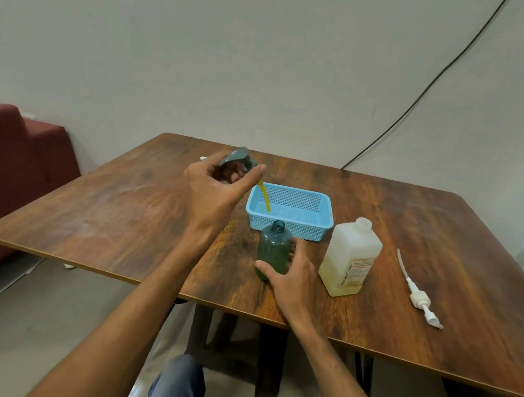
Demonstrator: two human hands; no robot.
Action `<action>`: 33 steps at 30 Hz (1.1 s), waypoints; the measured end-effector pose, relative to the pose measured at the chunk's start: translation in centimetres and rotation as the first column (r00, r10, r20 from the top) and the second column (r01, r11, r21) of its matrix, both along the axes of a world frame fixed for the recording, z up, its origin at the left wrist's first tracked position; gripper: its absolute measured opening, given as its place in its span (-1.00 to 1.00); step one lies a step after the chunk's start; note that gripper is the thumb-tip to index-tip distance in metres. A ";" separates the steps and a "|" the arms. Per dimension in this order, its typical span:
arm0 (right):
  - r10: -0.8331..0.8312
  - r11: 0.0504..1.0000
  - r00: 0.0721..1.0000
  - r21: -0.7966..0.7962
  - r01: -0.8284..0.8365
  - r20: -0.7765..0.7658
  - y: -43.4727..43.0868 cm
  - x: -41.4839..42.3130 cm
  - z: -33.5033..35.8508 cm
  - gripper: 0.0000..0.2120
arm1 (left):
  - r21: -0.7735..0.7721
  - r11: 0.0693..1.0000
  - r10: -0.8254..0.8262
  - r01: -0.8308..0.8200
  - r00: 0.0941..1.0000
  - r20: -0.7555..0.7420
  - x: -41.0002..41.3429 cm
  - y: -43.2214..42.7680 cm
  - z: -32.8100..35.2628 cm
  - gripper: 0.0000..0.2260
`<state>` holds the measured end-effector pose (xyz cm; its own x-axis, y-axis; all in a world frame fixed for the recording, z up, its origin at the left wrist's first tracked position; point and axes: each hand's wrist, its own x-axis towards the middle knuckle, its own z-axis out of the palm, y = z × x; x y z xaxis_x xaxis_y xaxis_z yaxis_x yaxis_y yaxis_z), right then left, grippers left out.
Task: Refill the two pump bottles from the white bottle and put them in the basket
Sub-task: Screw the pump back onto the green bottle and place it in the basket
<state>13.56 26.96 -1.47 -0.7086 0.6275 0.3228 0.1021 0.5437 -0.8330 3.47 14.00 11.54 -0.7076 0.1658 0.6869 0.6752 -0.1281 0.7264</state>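
Head view: the left hand (215, 189) pinches the green pump head (237, 158) aloft, its yellow tube (265, 198) dangling. The right hand (293, 276) wraps the open green bottle (274, 250), upright on the table (120, 199) just before the basket (310, 229). The white bottle (349, 259) beside it — uncapped, part full — likely weighs more; grasp its flat sides mid-body.

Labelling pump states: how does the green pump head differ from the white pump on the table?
The green pump head is gripped in the air by the left hand; the white pump lies flat on the table, untouched. The green pump head's tube is yellow-orange and hangs down; the white pump's tube is pale and lies level. Both are removed; the green bottle and the white bottle stand open.
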 end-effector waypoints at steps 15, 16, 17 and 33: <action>0.001 1.000 1.000 -0.009 -0.001 0.028 0.1 0.0 0.0 -0.21 | -0.080 0.997 0.005 -0.004 1.000 0.013 0.9 3.5 -0.6 -0.77; 0.004 1.000 1.000 -0.011 -0.004 0.027 0.1 0.0 0.0 -0.21 | -0.095 0.995 0.009 -0.007 1.000 0.020 0.9 3.6 -0.9 -0.75; 0.004 1.000 1.000 -0.014 -0.004 0.025 0.2 -0.1 -0.1 -0.21 | -0.110 0.994 0.010 -0.006 0.999 0.036 0.8 3.8 -1.3 -0.74; -0.001 1.000 1.000 -0.027 0.001 -0.002 0.5 -0.6 -0.8 -0.24 | -0.374 0.928 0.028 -0.008 0.998 0.049 -0.2 5.3 -6.6 -0.64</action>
<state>12.94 27.47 -2.30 -0.7074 0.6366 0.3071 0.1006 0.5208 -0.8477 3.28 19.28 4.94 -0.7460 0.3901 0.5397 0.6346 0.1708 0.7537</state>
